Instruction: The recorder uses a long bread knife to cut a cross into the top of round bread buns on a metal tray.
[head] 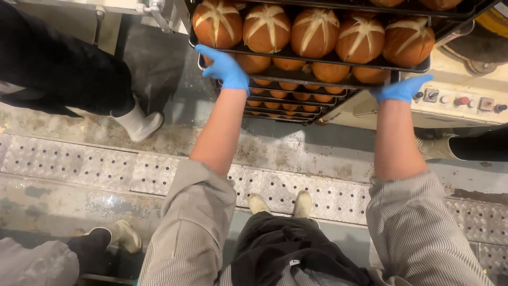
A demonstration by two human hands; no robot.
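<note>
Grey striped sleeves lead out to 2 blue-gloved hands. Left hand (225, 68) curls over the near left edge of a dark tray (296, 57); right hand (403, 88) clamps the right corner, both grips closed on it. That tray carries 5 scored brown loaves (315, 32) and sits partly within the rack (286, 98), judged about midway through sliding. Lower trays already hold loaves.

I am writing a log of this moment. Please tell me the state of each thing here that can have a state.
Top tray: full of round, browned buns, gripped at both ends.
Lower trays: loaded, stacked in the rack.
Left hand: blue-gloved, fingers closed on the tray edge.
Right hand: blue-gloved, holding the tray's other end.
Floor: wet-looking, stained.
</note>
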